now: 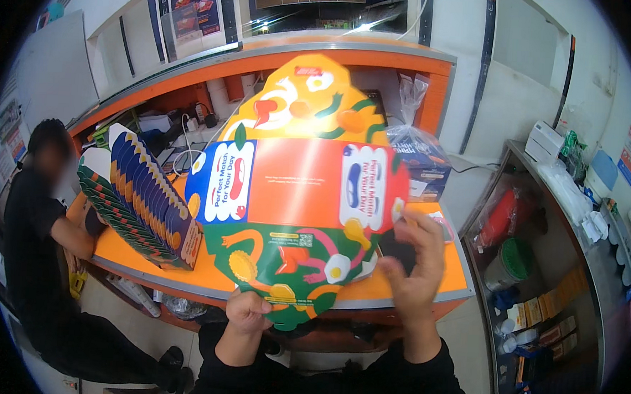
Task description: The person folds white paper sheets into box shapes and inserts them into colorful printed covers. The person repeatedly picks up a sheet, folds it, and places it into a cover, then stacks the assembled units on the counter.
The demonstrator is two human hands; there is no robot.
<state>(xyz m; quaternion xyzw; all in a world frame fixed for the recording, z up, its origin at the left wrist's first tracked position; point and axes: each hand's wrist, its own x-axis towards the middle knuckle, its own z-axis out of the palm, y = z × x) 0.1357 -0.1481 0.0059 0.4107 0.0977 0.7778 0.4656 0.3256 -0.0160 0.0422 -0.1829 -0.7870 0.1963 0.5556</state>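
While the left hand (247, 313) is pinching the carton (294, 196) by its green lower tip, the right hand (417, 266) is hovering at the right-hand flap, its fingers curving loosely and its thumb standing well apart. I'm seeing no firm grip on that side, and I cannot tell whether those fingertips are touching the edge. The carton is lying open and unfolded, facing the wearer, and it is hanging over the middle of the orange tabletop (454, 270), its yellow end pointing away. To its left, a nested row of cartons (147, 202) is leaning on the tabletop.

As I'm judging it, the step in hand is handling this single piece while it is flat. Any next move is calling for a surer hold on the right, with the left tip staying pinched so that the thin card isn't flopping or creasing.

The carton is hiding much of the tabletop and the space behind it, and its back isn't showing. Glare is washing over the red panel. Something dark beyond the right hand is mostly disappearing behind it, and I'm not making out what it is. At the left, a co-worker (33, 211) is standing by the tabletop, hands hard to see past the row.
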